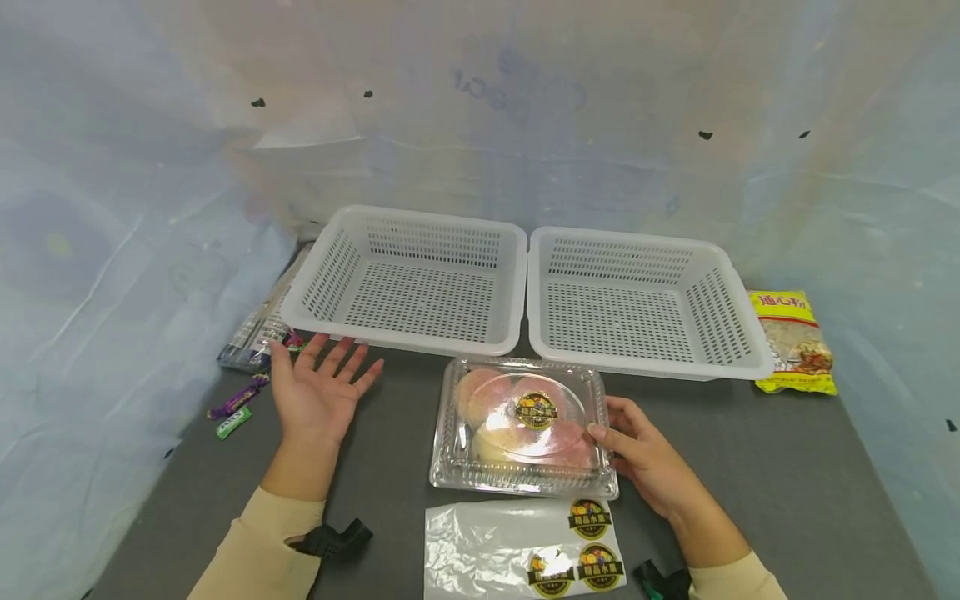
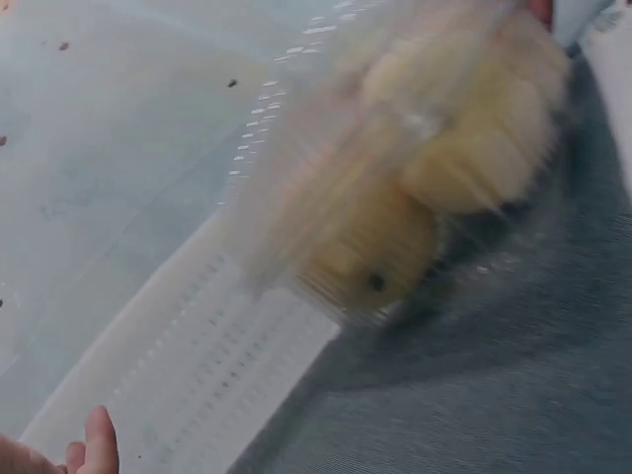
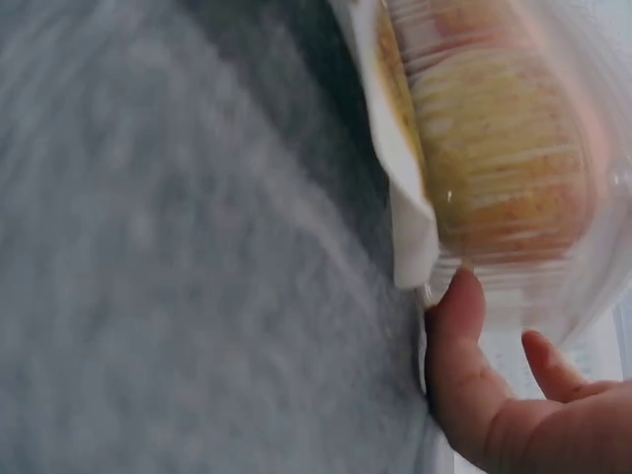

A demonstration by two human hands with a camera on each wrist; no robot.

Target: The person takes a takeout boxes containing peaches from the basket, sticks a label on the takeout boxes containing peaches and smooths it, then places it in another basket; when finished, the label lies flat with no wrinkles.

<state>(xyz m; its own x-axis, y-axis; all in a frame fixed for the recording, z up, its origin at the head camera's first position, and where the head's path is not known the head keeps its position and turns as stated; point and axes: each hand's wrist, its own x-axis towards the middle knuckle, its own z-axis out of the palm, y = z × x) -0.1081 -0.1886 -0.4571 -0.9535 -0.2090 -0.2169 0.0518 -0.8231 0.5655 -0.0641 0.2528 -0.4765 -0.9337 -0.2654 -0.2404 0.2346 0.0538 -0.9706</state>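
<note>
A clear plastic fruit box with several pink and yellow round fruits inside bears a round black-and-gold sticker on its lid. My right hand grips the box's right edge, with the thumb on top and the other fingers at the side. To the left, my left hand is spread with the palm turned up, apart from the box and just in front of the left basket. In the left wrist view the box looks blurred and tilted. Below the box lies a glossy white sticker sheet with several matching stickers.
Two white perforated baskets, a left basket and a right basket, stand side by side at the back. A yellow food bag lies at the right. Small wrapped candies and a plastic packet lie at the left.
</note>
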